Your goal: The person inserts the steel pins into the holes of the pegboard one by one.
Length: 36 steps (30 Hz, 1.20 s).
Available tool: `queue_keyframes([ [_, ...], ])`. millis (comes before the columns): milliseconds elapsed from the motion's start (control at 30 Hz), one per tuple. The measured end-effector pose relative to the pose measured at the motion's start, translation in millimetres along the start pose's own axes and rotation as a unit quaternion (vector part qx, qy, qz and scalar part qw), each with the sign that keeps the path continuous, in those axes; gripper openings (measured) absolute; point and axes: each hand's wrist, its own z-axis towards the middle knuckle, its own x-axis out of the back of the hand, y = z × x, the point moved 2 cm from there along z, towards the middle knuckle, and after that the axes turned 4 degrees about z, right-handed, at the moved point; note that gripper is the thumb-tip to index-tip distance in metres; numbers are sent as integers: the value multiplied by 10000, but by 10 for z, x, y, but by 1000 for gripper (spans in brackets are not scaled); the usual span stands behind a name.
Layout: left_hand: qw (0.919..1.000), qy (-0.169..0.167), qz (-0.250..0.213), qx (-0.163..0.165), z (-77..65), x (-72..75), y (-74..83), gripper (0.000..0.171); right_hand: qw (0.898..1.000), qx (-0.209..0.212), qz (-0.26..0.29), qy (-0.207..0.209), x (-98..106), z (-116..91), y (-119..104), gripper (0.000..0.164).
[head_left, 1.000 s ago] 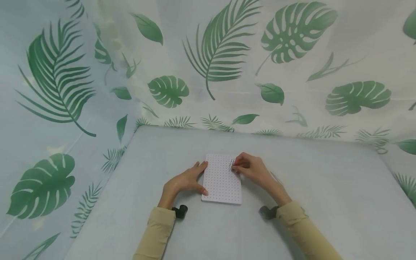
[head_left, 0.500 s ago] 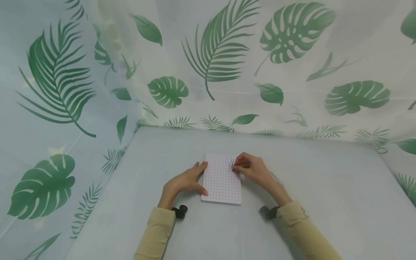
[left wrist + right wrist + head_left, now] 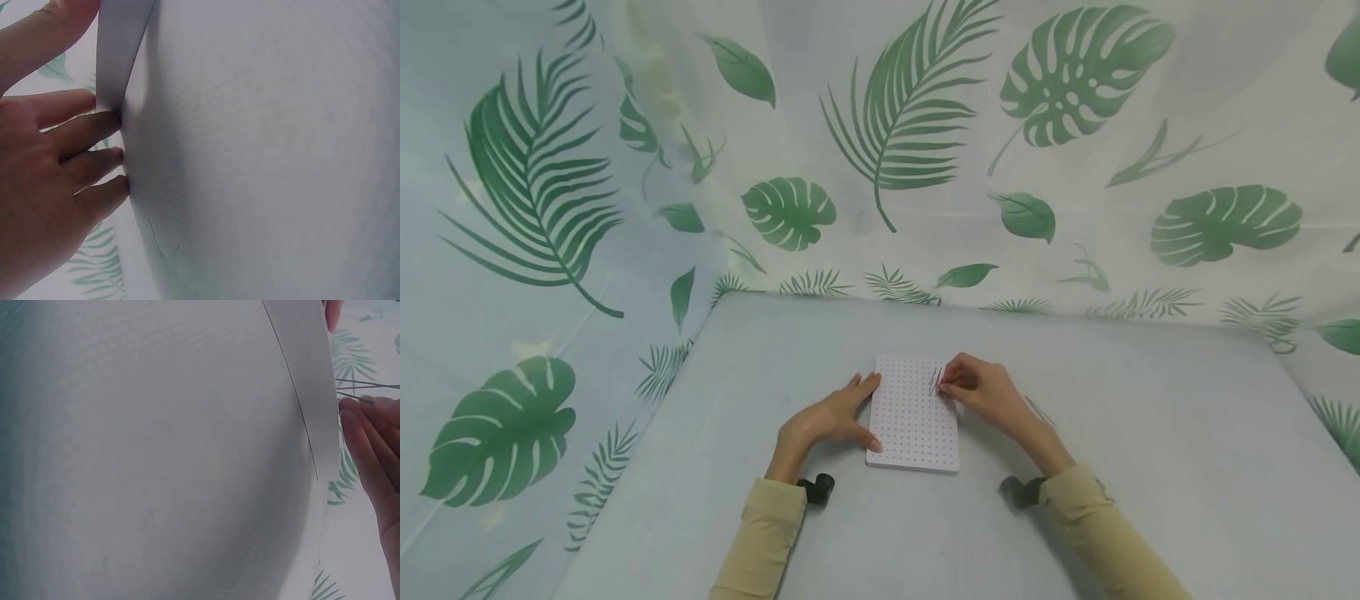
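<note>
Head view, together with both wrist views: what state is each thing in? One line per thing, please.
White dotted board: flat on the table.
Thin dark rods: sticking up from the board near its far right corner; count unclear.
Left hand: thumb and fingers spread, touching the board's left side.
Right hand: at the rods, seemingly pinching one.
Leaf-print sheeting: hanging behind and left of the table.

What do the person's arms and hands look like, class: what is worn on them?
Both arms wear plain yellowish-beige sleeves, the left sleeve and the right sleeve, each ending in a cuff above the wrist. A small dark rounded device shows beside each cuff, at left and right. The left hand and right hand are gloveless.
</note>
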Motion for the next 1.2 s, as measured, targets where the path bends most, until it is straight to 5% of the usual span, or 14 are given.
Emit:
queue_keyframes([
  [667, 10000, 29, 69, -15, 6, -10, 10, 110, 9985, -281, -395, -266, -43, -4, -32, 15],
  [1200, 10000, 68, 13, 2, 5, -20, 8, 112, 9981, 81, -580, -191, 78, -94, 94, 16],
])
